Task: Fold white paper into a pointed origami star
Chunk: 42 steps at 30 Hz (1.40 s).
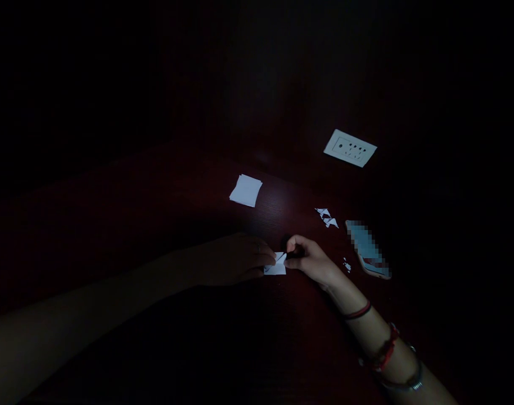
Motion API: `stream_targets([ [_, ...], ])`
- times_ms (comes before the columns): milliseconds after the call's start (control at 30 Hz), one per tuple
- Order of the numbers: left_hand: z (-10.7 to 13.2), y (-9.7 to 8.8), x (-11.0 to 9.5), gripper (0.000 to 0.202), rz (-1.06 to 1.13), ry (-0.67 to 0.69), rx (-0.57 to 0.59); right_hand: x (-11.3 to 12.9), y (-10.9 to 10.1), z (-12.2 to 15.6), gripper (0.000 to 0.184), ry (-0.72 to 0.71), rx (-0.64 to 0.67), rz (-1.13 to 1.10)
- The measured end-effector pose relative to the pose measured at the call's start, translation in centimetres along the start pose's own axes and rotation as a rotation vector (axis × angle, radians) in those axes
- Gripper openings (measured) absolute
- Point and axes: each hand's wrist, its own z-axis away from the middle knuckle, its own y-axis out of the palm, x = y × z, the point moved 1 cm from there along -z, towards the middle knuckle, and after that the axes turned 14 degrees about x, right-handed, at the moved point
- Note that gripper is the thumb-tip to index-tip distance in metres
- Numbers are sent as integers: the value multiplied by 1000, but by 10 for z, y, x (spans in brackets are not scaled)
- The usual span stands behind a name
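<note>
A small white square of paper (279,269) with a diagonal fold lies on the dark red table between my hands. From the left, my left hand (235,260) holds the paper down, its fingertips over the paper's left part; much of this hand is in shadow. My right hand (311,261) has its thumb at the paper's right edge and its index finger curled just above. Beyond the hands lies a stack of white paper squares (246,191). Folded white paper pieces (327,217) rest to the right, past my right hand.
A phone (369,250) with a blurred-out screen lies right of my right hand. Tiny paper scraps (347,265) are beside it. A white wall socket plate (350,148) is at the back right. The surroundings are very dark.
</note>
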Motion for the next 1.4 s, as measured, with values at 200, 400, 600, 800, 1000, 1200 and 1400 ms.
stream_targets([
  [200, -3, 2, 3, 31, 22, 2, -7, -5, 0, -3, 17, -23, -44, 46],
  [400, -3, 3, 4, 31, -3, 13, -14, -8, 1, -5, 19, -9, -50, 64],
  [600, -5, 2, 3, 28, -14, 15, -25, -7, 1, -5, 21, -12, -76, 42],
  [800, -6, -1, 1, 26, -32, -5, -16, 1, 1, -4, 22, 12, -36, -32],
  [1000, -4, 3, 2, 24, -32, 18, -72, 7, 1, -1, 21, 29, -23, -105],
  [1200, -3, 4, 5, 27, -9, 49, -70, 2, 1, -2, 22, 0, -50, -20],
  [1400, -4, 4, 5, 27, -9, 17, -29, 3, 1, -2, 22, 12, -25, -73],
])
